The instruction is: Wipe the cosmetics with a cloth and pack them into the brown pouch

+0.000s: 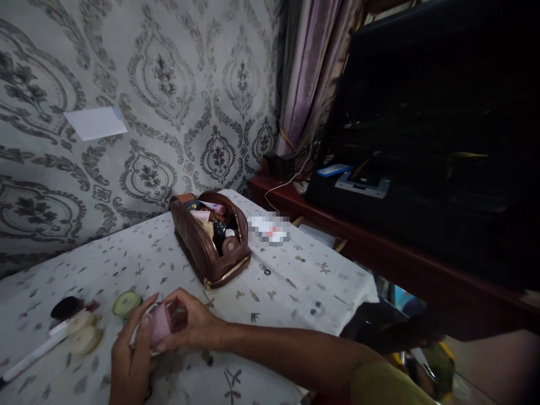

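Note:
At the lower left of the head view, my left hand and my right hand are closed round a small pink item, one from each side. It is held just above the patterned tablecloth. A round green container lies just beyond my left fingers. Farther left are two cream-coloured round pieces, a dark round item and a long white-handled tool. Behind my hands stands a brown leather bag, unzipped, with tubes and small containers inside.
A blurred-out white item lies right of the bag. A dark red desk with a large black screen stands at the right, beside an open drawer. Patterned wallpaper and a purple curtain are behind.

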Action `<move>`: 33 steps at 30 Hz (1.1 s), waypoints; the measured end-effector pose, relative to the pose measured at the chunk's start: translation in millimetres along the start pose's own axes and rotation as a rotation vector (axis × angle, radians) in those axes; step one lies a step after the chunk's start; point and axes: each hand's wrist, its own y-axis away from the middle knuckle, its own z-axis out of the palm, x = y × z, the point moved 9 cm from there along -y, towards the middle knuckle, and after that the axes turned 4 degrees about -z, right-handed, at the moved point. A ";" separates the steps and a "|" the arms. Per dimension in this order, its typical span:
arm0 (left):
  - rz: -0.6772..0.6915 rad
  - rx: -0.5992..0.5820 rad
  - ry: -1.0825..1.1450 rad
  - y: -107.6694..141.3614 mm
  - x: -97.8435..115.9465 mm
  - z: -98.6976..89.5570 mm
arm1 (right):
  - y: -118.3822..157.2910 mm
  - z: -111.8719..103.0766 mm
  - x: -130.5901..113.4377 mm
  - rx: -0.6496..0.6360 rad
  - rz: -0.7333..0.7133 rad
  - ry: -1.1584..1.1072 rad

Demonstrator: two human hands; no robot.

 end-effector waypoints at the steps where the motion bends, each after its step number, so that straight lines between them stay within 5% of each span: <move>1: -0.078 -0.009 0.026 -0.6 -10.2 2.3 | -0.3 0.0 -3.0 0.001 -0.024 -0.008; 6: -0.215 0.153 -0.016 4.7 -47.6 -1.9 | -0.6 -3.9 -14.1 0.025 -0.163 0.049; 10: -0.224 0.184 -0.050 4.6 -50.4 -3.9 | 2.9 -3.9 -19.2 0.025 -0.206 0.091; 18: -0.164 0.017 -0.050 -5.1 -24.9 -0.9 | 3.5 -10.9 -12.2 0.132 -0.120 0.125; 23: 0.008 0.152 -0.194 -7.7 9.9 -24.7 | 2.6 -17.3 -7.1 0.215 -0.046 0.101; 26: 0.253 0.229 -0.254 -2.6 41.8 -31.2 | 1.4 -14.7 0.7 0.198 0.032 0.084; 29: 0.499 0.065 -0.301 3.9 61.8 -9.8 | -0.2 -6.4 17.2 0.141 0.156 -0.081; 33: 0.332 -0.131 -0.230 -12.0 46.1 6.7 | -2.8 -7.2 20.9 0.130 0.125 -0.072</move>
